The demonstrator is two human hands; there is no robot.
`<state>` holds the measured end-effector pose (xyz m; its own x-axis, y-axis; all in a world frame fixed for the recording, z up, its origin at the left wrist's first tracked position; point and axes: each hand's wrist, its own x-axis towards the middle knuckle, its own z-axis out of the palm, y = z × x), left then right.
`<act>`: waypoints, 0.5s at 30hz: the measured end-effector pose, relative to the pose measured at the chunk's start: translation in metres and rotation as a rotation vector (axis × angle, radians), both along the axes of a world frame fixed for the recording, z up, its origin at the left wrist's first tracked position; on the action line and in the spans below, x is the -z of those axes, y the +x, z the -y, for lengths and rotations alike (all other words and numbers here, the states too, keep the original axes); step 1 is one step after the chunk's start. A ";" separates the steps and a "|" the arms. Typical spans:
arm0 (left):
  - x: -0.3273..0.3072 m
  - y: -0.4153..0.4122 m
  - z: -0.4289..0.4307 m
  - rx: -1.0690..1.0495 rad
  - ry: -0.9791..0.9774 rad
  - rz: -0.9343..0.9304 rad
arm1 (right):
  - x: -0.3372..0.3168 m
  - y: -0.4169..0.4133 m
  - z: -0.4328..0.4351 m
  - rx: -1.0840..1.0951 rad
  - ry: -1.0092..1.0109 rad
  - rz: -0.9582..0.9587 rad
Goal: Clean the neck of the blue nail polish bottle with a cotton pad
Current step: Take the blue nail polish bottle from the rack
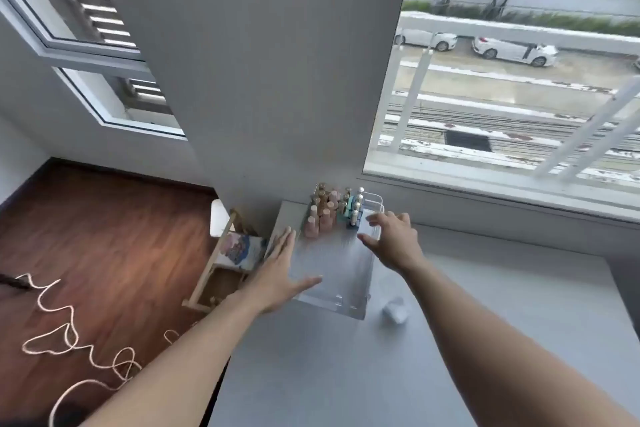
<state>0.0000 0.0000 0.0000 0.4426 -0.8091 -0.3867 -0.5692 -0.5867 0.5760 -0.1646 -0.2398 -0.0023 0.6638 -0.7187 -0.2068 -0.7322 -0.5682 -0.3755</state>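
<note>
Our left hand (280, 272) and right hand (394, 243) hover spread and empty by the blue nail polish bottle (352, 225) at the far edge of the counter (485, 340). Probably light, slippery glass; we'd grip its body.

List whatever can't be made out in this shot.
- Head view: the blue bottle is too small and blurred to show its neck.
- Head view: the white lump on the table is blurred; cotton pad or not, cannot tell.
- Head view: the right hand covers the tray's far right side; blur hides any contact.
</note>
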 end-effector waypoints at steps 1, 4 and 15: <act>0.005 -0.001 0.001 0.010 -0.015 0.000 | 0.003 0.003 0.001 -0.005 -0.001 -0.003; 0.021 -0.003 0.002 0.022 -0.013 0.027 | 0.016 0.012 0.003 0.022 -0.003 -0.021; 0.056 -0.009 -0.006 0.066 -0.088 0.064 | 0.040 0.031 0.006 0.085 -0.035 0.058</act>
